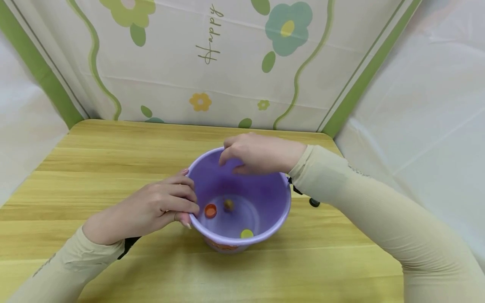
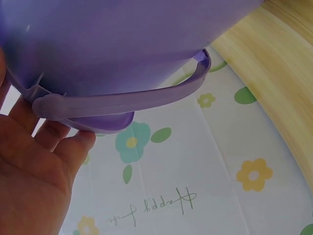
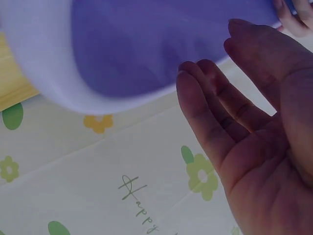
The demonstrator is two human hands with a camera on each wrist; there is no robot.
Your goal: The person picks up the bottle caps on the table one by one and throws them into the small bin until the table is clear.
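Observation:
A purple bucket stands on the wooden table, its mouth toward me. My left hand grips the left side of its rim, also visible in the left wrist view, where the bucket's curved handle hangs down along the outer wall. Over the far part of the mouth hovers my right hand, fingers loosely bent and nothing held. The right wrist view shows its bare palm beside the rim. On the bucket's floor lie an orange-red cap and a yellow-green round piece. Between them a small brownish thing looks blurred.
The wooden table ends at a flower-printed cloth hanging behind it. A small black round object sits right of the bucket, close to my right sleeve. White sheeting hangs on the right.

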